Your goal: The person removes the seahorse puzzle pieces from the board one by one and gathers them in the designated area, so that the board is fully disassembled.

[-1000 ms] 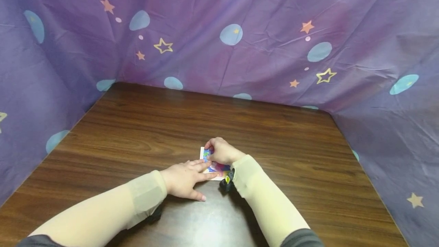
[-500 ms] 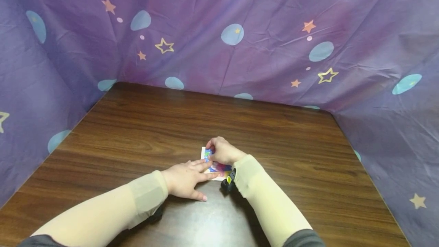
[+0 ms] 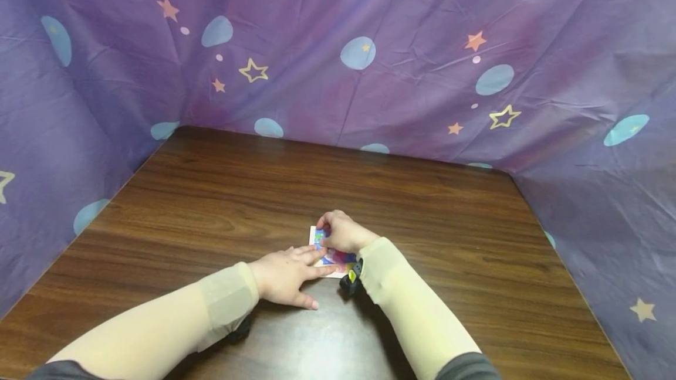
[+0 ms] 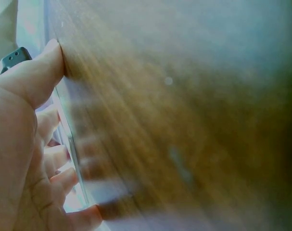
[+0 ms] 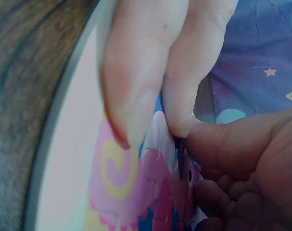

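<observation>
Puzzle [image 5: 124,185]: white border, pink, blue and yellow print, a yellow spiral on pink. Table [image 3: 237,204]: brown, darker wood grain. Curtain [image 3: 296,34]: purple, with light-blue ovals and orange and yellow stars.

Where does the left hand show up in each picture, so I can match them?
Head: left hand, below centre, slightly left.
Left wrist: along the left edge, thumb uppermost.
Right wrist: two of its fingers point down from the top.
Shared landmark: brown wooden tabletop.
</observation>
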`<action>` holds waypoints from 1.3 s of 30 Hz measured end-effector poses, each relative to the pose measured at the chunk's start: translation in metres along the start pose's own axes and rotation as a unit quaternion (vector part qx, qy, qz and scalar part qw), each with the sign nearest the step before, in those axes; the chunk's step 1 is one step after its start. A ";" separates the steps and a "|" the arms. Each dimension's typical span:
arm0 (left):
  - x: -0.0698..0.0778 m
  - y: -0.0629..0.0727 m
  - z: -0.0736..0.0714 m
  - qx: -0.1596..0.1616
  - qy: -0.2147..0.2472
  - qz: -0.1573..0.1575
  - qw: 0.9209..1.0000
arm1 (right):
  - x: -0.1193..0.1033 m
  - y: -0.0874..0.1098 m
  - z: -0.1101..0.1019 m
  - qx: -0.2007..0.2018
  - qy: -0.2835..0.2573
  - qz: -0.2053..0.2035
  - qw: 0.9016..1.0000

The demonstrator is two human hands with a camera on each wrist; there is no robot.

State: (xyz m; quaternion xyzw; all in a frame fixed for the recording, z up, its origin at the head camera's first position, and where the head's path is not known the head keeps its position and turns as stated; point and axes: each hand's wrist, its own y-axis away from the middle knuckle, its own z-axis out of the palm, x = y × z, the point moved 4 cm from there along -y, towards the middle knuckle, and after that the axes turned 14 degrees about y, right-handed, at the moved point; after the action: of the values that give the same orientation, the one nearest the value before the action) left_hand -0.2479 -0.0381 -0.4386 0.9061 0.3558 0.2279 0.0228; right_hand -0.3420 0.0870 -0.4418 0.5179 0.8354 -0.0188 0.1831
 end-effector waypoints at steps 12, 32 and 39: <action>-0.001 -0.001 0.001 0.001 -0.001 0.003 1.000 | 0.004 -0.001 -0.001 0.000 -0.053 0.005 0.999; 0.000 0.001 -0.001 -0.008 -0.002 -0.002 1.000 | 0.014 -0.001 0.011 0.018 -0.228 0.067 0.971; 0.001 0.001 0.000 -0.006 -0.004 0.000 1.000 | 0.013 0.000 0.010 0.025 -0.218 0.047 0.974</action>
State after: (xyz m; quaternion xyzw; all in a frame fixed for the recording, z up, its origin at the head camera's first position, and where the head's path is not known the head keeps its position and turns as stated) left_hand -0.2466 -0.0382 -0.4382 0.9068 0.3545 0.2263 0.0303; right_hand -0.3442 0.0960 -0.4555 0.5445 0.7493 -0.1439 0.3484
